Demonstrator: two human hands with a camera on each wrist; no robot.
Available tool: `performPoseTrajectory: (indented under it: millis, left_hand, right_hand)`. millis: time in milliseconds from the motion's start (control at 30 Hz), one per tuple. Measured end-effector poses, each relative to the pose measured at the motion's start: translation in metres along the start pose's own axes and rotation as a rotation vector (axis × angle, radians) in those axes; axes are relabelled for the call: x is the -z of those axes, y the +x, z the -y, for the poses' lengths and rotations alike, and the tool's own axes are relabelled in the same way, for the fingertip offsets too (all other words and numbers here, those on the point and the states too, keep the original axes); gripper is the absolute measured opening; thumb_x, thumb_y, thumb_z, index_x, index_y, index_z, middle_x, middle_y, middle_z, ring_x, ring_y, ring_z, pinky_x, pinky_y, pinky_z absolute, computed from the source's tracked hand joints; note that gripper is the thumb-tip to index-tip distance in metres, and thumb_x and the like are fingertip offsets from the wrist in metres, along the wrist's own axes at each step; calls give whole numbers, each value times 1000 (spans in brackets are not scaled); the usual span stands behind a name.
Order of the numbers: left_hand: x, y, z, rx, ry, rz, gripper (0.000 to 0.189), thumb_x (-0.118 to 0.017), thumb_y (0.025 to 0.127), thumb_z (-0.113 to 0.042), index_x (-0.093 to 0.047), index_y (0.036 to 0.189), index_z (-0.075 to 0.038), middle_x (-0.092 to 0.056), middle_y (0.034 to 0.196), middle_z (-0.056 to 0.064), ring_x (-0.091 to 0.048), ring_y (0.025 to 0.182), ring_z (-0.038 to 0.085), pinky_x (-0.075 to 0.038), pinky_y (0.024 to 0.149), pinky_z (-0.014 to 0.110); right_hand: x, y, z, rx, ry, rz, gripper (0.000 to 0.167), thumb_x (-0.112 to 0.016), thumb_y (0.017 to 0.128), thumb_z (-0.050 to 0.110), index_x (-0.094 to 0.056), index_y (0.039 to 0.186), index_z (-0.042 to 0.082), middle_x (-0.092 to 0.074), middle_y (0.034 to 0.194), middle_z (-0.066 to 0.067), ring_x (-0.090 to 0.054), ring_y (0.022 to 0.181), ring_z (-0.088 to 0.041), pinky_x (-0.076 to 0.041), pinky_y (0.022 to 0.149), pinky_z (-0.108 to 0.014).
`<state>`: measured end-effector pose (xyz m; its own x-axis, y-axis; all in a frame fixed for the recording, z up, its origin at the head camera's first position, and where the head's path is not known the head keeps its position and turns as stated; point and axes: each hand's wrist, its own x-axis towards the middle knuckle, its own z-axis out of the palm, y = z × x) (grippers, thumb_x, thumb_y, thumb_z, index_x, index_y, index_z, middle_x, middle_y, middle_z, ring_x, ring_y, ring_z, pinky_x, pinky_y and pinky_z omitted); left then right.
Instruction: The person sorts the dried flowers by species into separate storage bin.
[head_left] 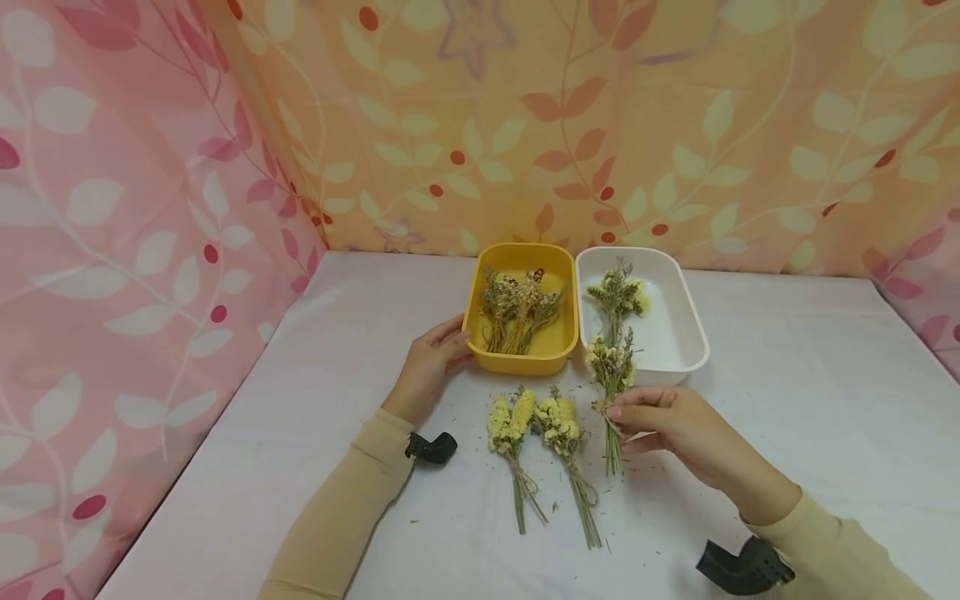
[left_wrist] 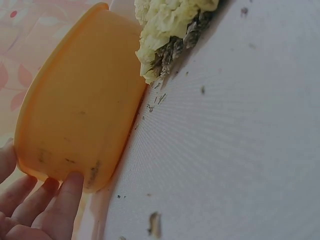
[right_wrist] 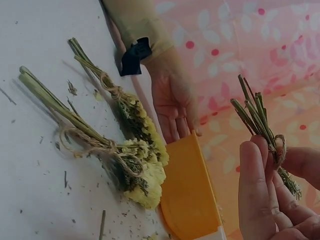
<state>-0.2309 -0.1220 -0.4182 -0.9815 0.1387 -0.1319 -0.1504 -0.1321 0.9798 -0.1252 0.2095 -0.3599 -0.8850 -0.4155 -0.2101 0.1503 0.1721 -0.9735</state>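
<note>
My right hand (head_left: 675, 425) pinches a small bunch of dried flowers (head_left: 611, 367) at its twine-tied stems. The bunch is upright over the white tub's (head_left: 693, 342) front edge, its pale yellow heads overlapping the rim in the head view. Cut stem ends (right_wrist: 252, 112) stick out past the fingertips in the right wrist view. My left hand (head_left: 431, 367) rests against the left side of the yellow tub (head_left: 525, 365), fingers fairly straight along its outer wall (left_wrist: 85, 100). Two tied yellow bunches, a left one (head_left: 513, 442) and a right one (head_left: 570, 458), lie on the table before the tubs.
Inside the yellow tub lie brownish dried bunches (head_left: 521, 304). Another yellow-green bunch (head_left: 618, 296) lies in the white tub, which stands right beside the yellow one. Bits of stem and leaf litter the white table cover (head_left: 465, 517). A patterned orange cloth (head_left: 525, 125) hangs behind.
</note>
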Motion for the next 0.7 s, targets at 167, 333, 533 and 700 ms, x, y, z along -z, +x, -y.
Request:
performPoseTrajectory:
  millis: [167,333,533,700]
  left_hand:
    - [0,1,1,1,-3,-8,50,-58,101,-16,-45,149,-10,-47,154,11,-52,136,25,-51,109,36]
    - [-1,1,2,-8,-14,-14,49,-58,101,-15,-46,149,-8,-48,152,12,-53,135,27,-52,108,35]
    - [-2,0,2,-2,-32,-8,49,-58,101,-14,-47,148,-8,-49,151,11,-53,135,27,-53,106,32]
    - [0,0,2,-7,-19,-1,50,-57,101,-14,-45,149,-8,-48,153,11,-53,135,27,-53,106,31]
  right_hand:
    - [9,5,11,-2,6,-45,15,-61,99,16,-76,97,18,-73,91,9,-69,79,-9,-64,77,-29]
    - [21,13,19,-6,20,-81,17,-60,100,18,-77,97,21,-74,93,10,-72,81,-10,-64,79,-26]
    - [32,22,25,-7,17,-148,17,-62,99,18,-78,93,22,-74,90,12,-73,78,-8,-63,79,-25]
    - [42,32,33,-11,121,-177,20,-64,97,14,-79,88,24,-75,88,10,-72,78,-5,-63,76,-21]
